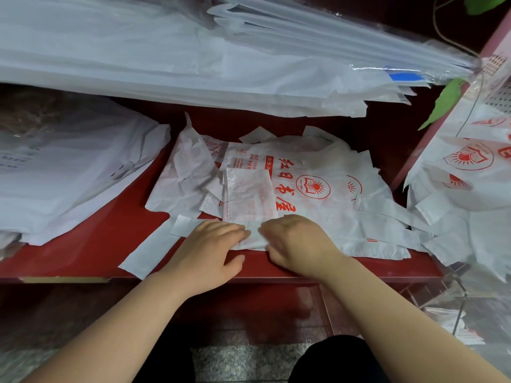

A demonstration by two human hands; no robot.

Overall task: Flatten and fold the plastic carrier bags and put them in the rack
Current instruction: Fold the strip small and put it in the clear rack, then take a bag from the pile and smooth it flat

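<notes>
A small folded white carrier bag (249, 197) with faint red print lies on top of a pile of flat white bags with red lettering (326, 194) on the red shelf (91, 250). My left hand (210, 250) lies with straight fingers on the folded bag's near left edge. My right hand (298, 241) has its fingers curled down over the near right edge of the same bag, and seems to pinch it. A crumpled bag (185, 172) lies to the left of the pile.
A big stack of plain white bags (166, 59) fills the shelf behind. Another stack in clear wrap (66, 167) lies at the left. More printed bags (470, 172) hang at the right beside a red upright and green leaves (445, 100). A loose white strip (149, 252) lies at the front.
</notes>
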